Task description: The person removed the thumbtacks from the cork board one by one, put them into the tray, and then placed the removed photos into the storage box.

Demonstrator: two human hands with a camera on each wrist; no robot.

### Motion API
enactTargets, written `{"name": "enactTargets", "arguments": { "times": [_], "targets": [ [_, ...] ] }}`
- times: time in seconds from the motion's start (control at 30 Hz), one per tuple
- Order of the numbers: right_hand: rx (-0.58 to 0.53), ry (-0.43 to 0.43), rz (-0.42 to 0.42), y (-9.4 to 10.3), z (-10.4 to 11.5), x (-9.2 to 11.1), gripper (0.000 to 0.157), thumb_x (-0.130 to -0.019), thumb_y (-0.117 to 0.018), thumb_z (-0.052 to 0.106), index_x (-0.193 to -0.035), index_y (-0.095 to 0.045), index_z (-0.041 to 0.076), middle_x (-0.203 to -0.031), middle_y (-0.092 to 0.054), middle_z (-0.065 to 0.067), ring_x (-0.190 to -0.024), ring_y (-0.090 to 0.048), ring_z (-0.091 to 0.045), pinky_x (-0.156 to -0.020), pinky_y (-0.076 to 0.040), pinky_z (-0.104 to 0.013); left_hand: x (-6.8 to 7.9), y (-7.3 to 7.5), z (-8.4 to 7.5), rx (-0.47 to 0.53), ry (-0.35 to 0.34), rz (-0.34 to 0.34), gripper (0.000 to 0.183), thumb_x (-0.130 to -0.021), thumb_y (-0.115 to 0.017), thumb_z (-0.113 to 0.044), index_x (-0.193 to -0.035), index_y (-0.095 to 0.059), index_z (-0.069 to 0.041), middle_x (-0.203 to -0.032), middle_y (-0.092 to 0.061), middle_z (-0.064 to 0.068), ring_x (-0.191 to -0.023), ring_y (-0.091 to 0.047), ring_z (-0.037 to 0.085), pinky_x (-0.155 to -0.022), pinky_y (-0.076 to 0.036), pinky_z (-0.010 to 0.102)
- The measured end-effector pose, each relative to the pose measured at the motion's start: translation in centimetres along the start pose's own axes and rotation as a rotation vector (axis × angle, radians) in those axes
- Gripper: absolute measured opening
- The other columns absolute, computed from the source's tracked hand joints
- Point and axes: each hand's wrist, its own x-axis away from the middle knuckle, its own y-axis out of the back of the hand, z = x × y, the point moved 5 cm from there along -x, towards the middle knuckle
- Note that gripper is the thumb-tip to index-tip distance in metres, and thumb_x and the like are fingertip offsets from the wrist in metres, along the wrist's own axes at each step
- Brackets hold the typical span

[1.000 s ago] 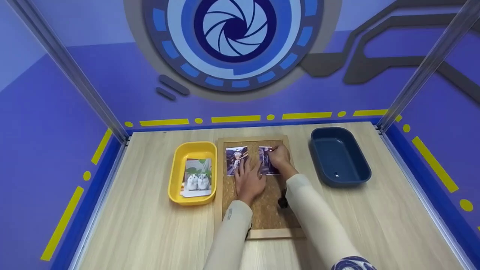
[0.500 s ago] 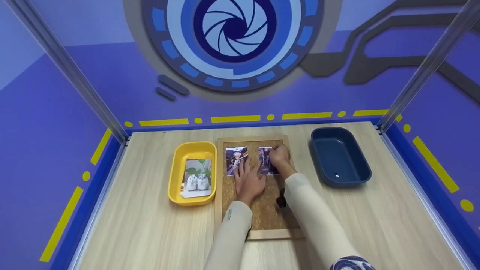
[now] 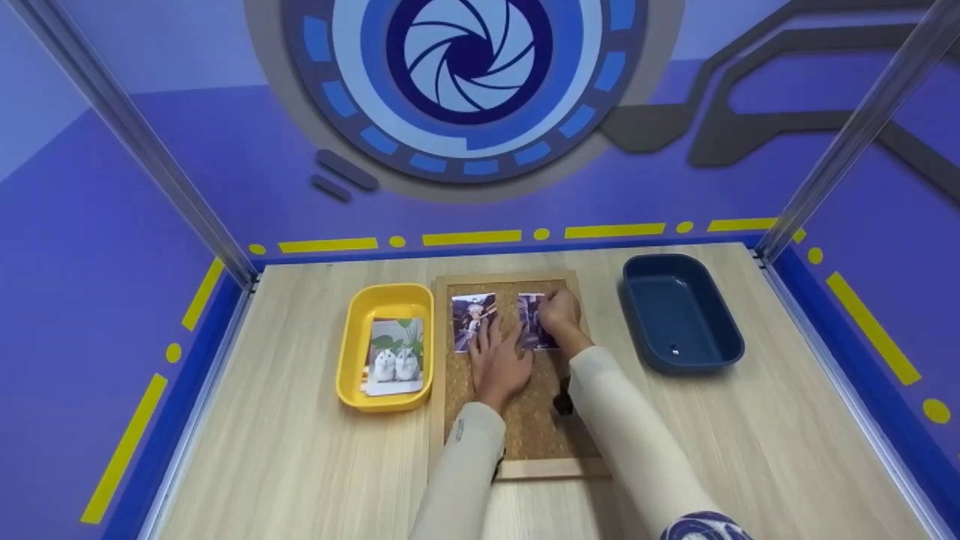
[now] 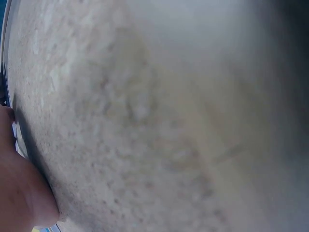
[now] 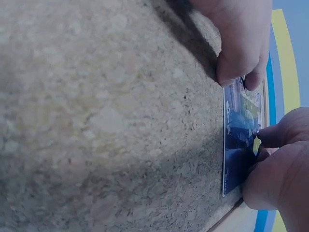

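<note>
A wood-framed corkboard [image 3: 517, 442] lies on the table. Two photos are on its upper part: the left photo [image 3: 466, 311] shows a light-haired figure; the right photo [image 3: 529, 322] is dark purple. My left hand [image 3: 500, 369] rests on the cork, fingers spread, covering the left photo's lower right corner; its thumb reaches the right photo's left edge. At the right photo's upper right, my right hand [image 3: 561, 313] pinches a tiny pushpin [image 5: 257, 137], mostly hidden by thumb and finger. In the left wrist view, mostly blurred cork [image 4: 106, 121] shows.
Left of the board, a yellow tray [image 3: 347, 367] holds a stack of photos [image 3: 396, 360], one of two white hamsters on top. A dark blue tray [image 3: 637, 330] with a small shiny piece [image 3: 674, 349] stands right. Walls enclose the table.
My right hand's fingers have closed in slightly over the right photo's top, covering a bright spot seen earlier. The left hand, photos and trays stay in place.
</note>
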Motion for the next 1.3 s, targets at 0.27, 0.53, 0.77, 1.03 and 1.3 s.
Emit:
{"name": "enactTargets", "arguments": {
  "times": [0.27,0.53,0.77,1.03,1.3],
  "targets": [
    [0.023,0.024,-0.004,0.1,0.12,0.02,0.015,-0.099,-0.055,0.01,-0.097,-0.069,0.006,-0.095,-0.065,-0.008,-0.087,-0.059,-0.022,-0.08,-0.053,-0.039,-0.08,-0.05,0.06,-0.004,0.01,0.007,0.061,-0.103,-0.055,-0.044,-0.163,-0.046,-0.033,-0.178,-0.029,0.004,-0.168,-0.016,0.035,-0.134,-0.015,0.063],
    [0.036,0.047,0.016,0.09,0.24,-0.01,0.015,-0.102,-0.054,0.012,-0.092,-0.064,0.008,-0.09,-0.06,-0.005,-0.084,-0.057,-0.021,-0.079,-0.052,-0.037,0.05,0.09,0.06,0.016,0.021,0.008,0.063,-0.103,-0.055,-0.044,-0.163,-0.045,-0.033,-0.178,-0.028,0.005,-0.168,-0.015,0.036,-0.135,-0.013,0.063],
    [-0.028,0.051,0.029,0.17,0.07,0.07,0.012,-0.105,-0.056,0.013,-0.103,-0.065,0.004,-0.098,-0.063,-0.009,-0.093,-0.058,-0.023,-0.087,-0.052,-0.04,0.11,0.19,-0.02,0.007,0.005,-0.005,0.063,-0.102,-0.055,-0.045,-0.163,-0.045,-0.032,-0.178,-0.03,0.005,-0.168,-0.017,0.037,-0.134,-0.014,0.064],
    [-0.057,0.094,0.033,0.32,0.04,0.1,0.013,-0.104,-0.057,0.011,-0.101,-0.066,0.001,-0.092,-0.064,-0.007,-0.091,-0.06,-0.024,-0.09,-0.054,-0.042,0.13,0.29,-0.02,0.022,0.005,-0.006,0.062,-0.102,-0.057,-0.044,-0.162,-0.048,-0.031,-0.178,-0.03,0.007,-0.168,-0.017,0.037,-0.135,-0.013,0.064],
    [-0.1,0.104,0.064,0.31,-0.47,-0.2,0.015,-0.107,-0.057,0.011,-0.104,-0.066,0.0,-0.088,-0.06,-0.002,-0.084,-0.057,-0.017,-0.075,-0.049,-0.03,0.22,0.31,-0.22,0.032,-0.011,-0.021,0.061,-0.103,-0.058,-0.043,-0.161,-0.049,-0.029,-0.177,-0.032,0.008,-0.167,-0.019,0.038,-0.134,-0.013,0.064]
  ]
}}
